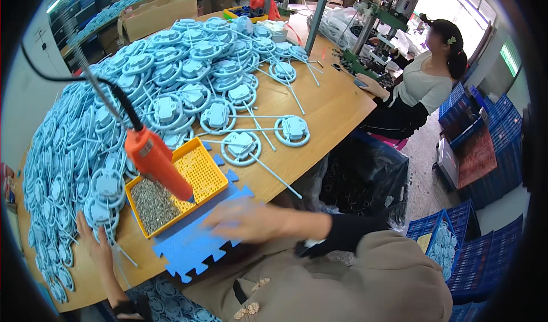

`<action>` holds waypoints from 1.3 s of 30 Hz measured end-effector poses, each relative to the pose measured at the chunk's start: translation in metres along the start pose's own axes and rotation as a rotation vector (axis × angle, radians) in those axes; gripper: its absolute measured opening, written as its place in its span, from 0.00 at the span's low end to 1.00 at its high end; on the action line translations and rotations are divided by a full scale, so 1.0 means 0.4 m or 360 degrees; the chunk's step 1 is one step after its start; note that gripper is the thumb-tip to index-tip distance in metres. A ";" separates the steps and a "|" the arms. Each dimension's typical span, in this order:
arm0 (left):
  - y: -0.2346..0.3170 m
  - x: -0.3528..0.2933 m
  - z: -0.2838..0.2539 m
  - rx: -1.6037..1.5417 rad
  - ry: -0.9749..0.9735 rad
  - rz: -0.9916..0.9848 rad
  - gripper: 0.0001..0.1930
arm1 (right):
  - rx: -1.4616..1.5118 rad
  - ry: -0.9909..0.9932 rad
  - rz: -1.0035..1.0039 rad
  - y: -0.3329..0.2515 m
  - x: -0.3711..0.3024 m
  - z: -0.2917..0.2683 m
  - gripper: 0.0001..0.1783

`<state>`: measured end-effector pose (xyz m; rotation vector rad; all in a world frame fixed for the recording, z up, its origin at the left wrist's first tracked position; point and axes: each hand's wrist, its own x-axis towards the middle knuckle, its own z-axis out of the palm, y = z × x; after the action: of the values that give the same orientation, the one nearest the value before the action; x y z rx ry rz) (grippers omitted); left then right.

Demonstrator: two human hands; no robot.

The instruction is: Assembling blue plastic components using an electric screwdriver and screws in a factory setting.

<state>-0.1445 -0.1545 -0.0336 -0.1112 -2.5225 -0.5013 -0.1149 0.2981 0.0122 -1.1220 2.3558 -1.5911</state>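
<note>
**Left hand at a pale blue piece, right hand a blur beside the yellow tray**

Here's your left hand [97, 245], just left of the yellow tray [202, 168], fingers and thumb parted at the near end of a pale blue ringed piece [101, 214]; whether they touch it, I can't tell. And your right hand [245, 222], to the right of the tray's near edge, is smeared by motion blur above the blue foam mat [188, 250]: spread or pinching, holding something or not, I can't tell!

Over the tray hangs the orange power screwdriver [157, 162], tip down by the near edge, clear of both your hands; small metal parts [151, 208] fill the tray's left side. Under it all, the wooden tabletop [319, 116], and what a pile of pale blue pieces [171, 71] to the left of and beyond the tray!

Out right of the tray, a dark-lined bin [365, 179] holds black rings; farther off that way, blue crates [491, 253] are stacked. Beyond the tray to the right, a co-worker [428, 82] sits at a green machine [394, 16].

That ringed piece? Left of the tray, right by your left fingertips, well apart from your right hand.
</note>
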 end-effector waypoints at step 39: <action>1.028 0.311 0.621 -0.0055 -0.0861 0.1017 0.13 | -0.1339 0.0931 0.1730 0.815 0.126 -1.104 0.73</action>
<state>-0.3010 0.3163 -0.0233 -1.1571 -2.7655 -0.2675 -0.5189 0.6692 -0.0422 0.7617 3.1193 -0.5327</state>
